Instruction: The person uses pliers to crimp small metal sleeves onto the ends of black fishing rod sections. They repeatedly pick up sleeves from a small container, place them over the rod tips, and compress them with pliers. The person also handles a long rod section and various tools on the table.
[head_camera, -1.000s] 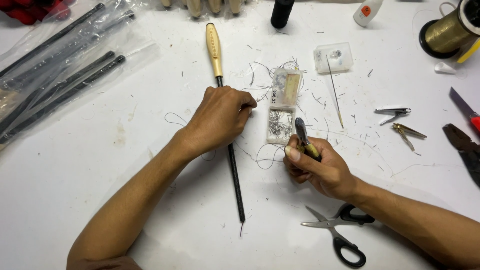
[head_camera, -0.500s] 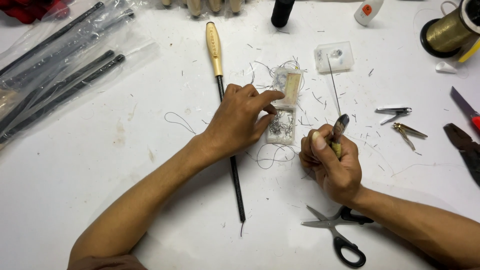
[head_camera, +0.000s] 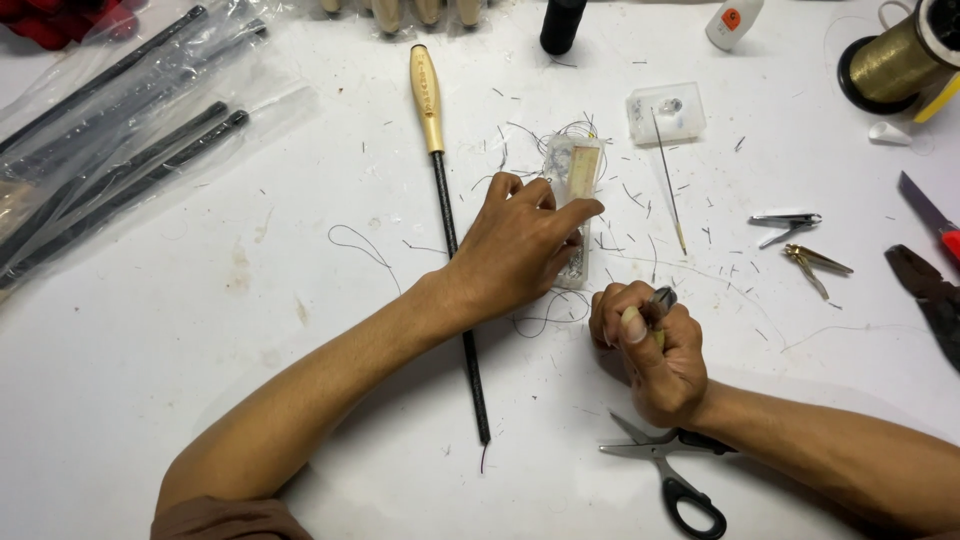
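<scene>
My left hand (head_camera: 520, 245) rests over a small clear plastic packet (head_camera: 573, 180) in the middle of the white table, its fingers touching the packet's lower part. My right hand (head_camera: 650, 345) is closed around a small dark-tipped tool (head_camera: 662, 299) just right of and below the packet. A long black rod with a pale wooden handle (head_camera: 428, 95) lies under my left wrist. Thin thread loops (head_camera: 545, 315) lie between both hands.
Scissors (head_camera: 670, 470) lie under my right forearm. A clear box (head_camera: 665, 112), a thin needle (head_camera: 668, 185), nail clippers (head_camera: 785, 222), small gold snips (head_camera: 815, 263), a gold thread spool (head_camera: 895, 60) and pliers (head_camera: 930, 290) sit to the right. Bagged black rods (head_camera: 110, 150) fill the upper left.
My left hand moved right onto the packet. My right hand turned and shifted with the small tool, then dropped slightly lower.
</scene>
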